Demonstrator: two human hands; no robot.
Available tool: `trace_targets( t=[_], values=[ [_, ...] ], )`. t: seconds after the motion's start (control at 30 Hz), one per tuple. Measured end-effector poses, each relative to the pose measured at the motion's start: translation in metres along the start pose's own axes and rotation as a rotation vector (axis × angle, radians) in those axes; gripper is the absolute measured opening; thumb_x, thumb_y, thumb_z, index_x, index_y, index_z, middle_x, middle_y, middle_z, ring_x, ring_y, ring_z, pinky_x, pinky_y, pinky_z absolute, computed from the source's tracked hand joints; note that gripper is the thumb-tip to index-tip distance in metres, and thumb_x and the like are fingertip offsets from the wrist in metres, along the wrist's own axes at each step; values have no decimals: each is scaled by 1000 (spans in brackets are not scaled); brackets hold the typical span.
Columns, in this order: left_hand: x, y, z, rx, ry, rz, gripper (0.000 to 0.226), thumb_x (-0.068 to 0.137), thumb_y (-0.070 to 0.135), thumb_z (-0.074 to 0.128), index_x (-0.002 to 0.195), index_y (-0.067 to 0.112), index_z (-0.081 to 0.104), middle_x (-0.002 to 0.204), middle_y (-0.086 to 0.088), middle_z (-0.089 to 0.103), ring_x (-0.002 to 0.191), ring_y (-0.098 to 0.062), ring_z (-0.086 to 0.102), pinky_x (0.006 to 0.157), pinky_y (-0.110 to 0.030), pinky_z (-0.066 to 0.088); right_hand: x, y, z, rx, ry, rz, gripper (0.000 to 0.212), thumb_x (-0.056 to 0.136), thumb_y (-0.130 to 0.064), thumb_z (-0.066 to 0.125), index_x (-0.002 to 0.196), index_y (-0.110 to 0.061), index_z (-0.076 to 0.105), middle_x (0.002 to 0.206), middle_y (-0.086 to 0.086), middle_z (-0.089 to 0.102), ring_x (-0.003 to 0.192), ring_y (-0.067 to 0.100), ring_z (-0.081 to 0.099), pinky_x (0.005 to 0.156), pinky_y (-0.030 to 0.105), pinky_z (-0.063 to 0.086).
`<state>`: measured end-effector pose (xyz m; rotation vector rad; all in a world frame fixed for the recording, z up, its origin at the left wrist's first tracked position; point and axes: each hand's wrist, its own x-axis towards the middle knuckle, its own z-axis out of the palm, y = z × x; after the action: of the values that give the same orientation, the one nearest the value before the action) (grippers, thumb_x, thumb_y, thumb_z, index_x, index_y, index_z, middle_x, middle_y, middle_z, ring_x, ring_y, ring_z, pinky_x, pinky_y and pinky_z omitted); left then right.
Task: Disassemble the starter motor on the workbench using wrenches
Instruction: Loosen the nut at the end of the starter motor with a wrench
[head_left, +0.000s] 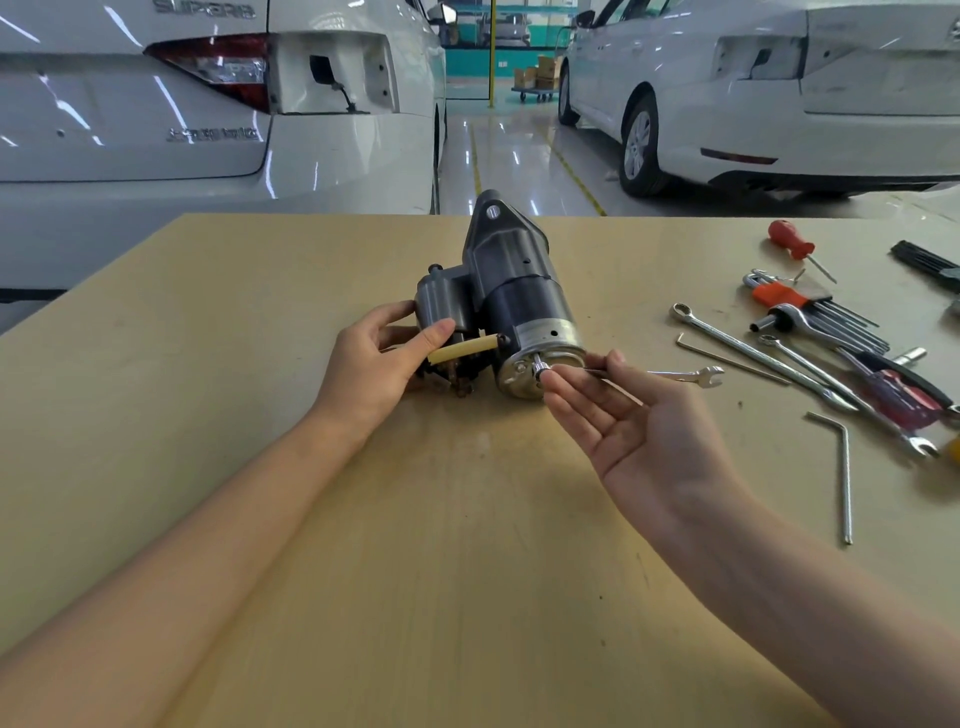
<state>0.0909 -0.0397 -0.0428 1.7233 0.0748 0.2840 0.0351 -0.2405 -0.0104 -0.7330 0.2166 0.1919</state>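
The starter motor (519, 291), dark grey with a shiny silver end cap facing me, lies on the wooden workbench (415, 545). My left hand (374, 364) grips its solenoid side, thumb on top near a yellowish sleeve. My right hand (639, 431) is palm up at the end cap. It pinches a small silver wrench (691, 375) between the thumb and nearly straight fingers. The wrench's far end sits on a bolt head on the end cap, and its open jaw sticks out to the right.
Loose tools lie at the right: long combination wrenches (753, 353), an orange-holdered hex key set (789, 299), a red-handled screwdriver (789, 241), a thin hex key (727, 358) and an L-shaped key (844, 467). Two white cars stand beyond the bench's far edge.
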Motion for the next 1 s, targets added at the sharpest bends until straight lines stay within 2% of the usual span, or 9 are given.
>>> trace_targets(
  t=[0.23, 0.33, 0.47, 0.57, 0.67, 0.73, 0.8, 0.9, 1.0],
  values=[
    [0, 0, 0, 9, 0, 12, 77, 63, 50, 71, 131, 16, 57, 104, -1, 71, 90, -11, 69, 76, -30, 58, 0, 1, -1, -113, -86, -132, 18, 98, -8, 46, 88, 0, 58, 74, 21, 70, 74, 32, 72, 59, 30, 57],
    [-1, 1, 0, 16, 1, 15, 75, 64, 51, 70, 131, 19, 57, 102, 3, 71, 87, -6, 68, 69, -21, 54, -1, -5, 3, -579, -151, -414, 17, 98, -10, 50, 85, -7, 61, 68, 17, 70, 66, 29, 71, 60, 33, 57],
    [1, -1, 0, 23, 18, 17, 59, 77, 41, 74, 130, 20, 57, 99, 6, 71, 86, -3, 67, 63, -11, 50, 0, -14, 17, -1600, -287, -973, 17, 97, -20, 53, 84, -10, 59, 65, 6, 62, 58, 27, 58, 59, 42, 47],
    [3, -3, -1, 23, 24, 9, 55, 79, 37, 75, 128, 20, 59, 100, 3, 71, 92, -9, 68, 78, -23, 55, -4, -1, 33, -2011, -467, -1004, 13, 97, -23, 51, 93, -14, 59, 86, 1, 62, 71, 22, 58, 63, 36, 50],
    [2, -2, 0, 54, 27, 35, 54, 78, 41, 73, 128, 22, 59, 98, 7, 71, 87, -3, 67, 68, -13, 51, -5, 14, 36, -2288, -572, -992, 11, 95, -13, 53, 104, -13, 58, 100, 4, 57, 87, 21, 60, 66, 30, 46],
    [3, -3, 0, 59, 31, 42, 52, 80, 39, 72, 128, 22, 59, 98, 8, 70, 84, -1, 66, 64, -9, 48, -8, 14, 36, -2351, -577, -1058, 10, 92, -11, 57, 102, -12, 59, 94, 5, 56, 84, 20, 60, 62, 29, 39],
    [3, -4, 0, 47, 33, 30, 53, 80, 38, 73, 128, 21, 59, 100, 5, 71, 85, -4, 67, 71, -15, 52, -11, 11, 30, -2320, -551, -1198, 6, 86, -12, 66, 90, -14, 61, 81, 0, 57, 69, 16, 58, 55, 27, 41],
    [4, -4, 0, 19, 40, 32, 54, 79, 35, 74, 128, 17, 60, 100, 2, 71, 86, -5, 68, 73, -18, 53, -12, 5, 10, -1897, -498, -1315, 13, 92, -21, 55, 86, -10, 61, 73, 0, 59, 58, 14, 52, 48, 27, 43],
    [4, -4, 0, 29, 32, 43, 56, 81, 36, 73, 131, 17, 58, 99, 4, 70, 84, -3, 67, 65, -13, 50, -11, 5, -1, -1329, -260, -1010, 21, 97, -23, 45, 79, -15, 54, 58, -6, 53, 49, 9, 45, 47, 18, 36]
  ],
)
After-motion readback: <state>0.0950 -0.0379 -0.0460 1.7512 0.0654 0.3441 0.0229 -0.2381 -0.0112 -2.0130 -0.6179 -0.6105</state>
